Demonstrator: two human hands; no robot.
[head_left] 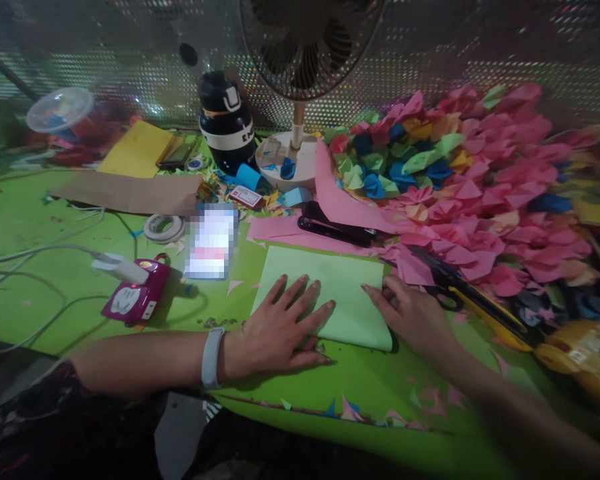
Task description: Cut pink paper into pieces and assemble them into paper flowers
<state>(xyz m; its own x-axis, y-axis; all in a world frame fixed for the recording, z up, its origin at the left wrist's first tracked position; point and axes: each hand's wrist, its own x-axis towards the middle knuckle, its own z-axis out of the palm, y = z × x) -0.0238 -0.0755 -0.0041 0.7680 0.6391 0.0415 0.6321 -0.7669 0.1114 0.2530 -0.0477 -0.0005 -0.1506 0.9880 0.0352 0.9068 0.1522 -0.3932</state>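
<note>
A folded sheet of light green paper (355, 293) lies on the green table in front of me. My left hand (293, 320) is spread flat over its lower left part, fingers apart, with a grey band on the wrist. At the paper's right edge my right hand (410, 310) is closed, thumb and fingers pinching the edge. Just beyond the paper, a black stapler (335, 227) rests on pink paper strips (280, 228). Black scissors handles (447, 297) lie to the right of my right hand, next to a yellow-and-black tool (495, 313).
Folded pink paper pieces (510, 167) heap up at the right. A fan (300, 60) and a dark bottle (227, 133) stand at the back. On the left are a lit phone (211, 243), a tape roll (164, 229), a purple socket block (137, 293) with cables, and brown paper (130, 192).
</note>
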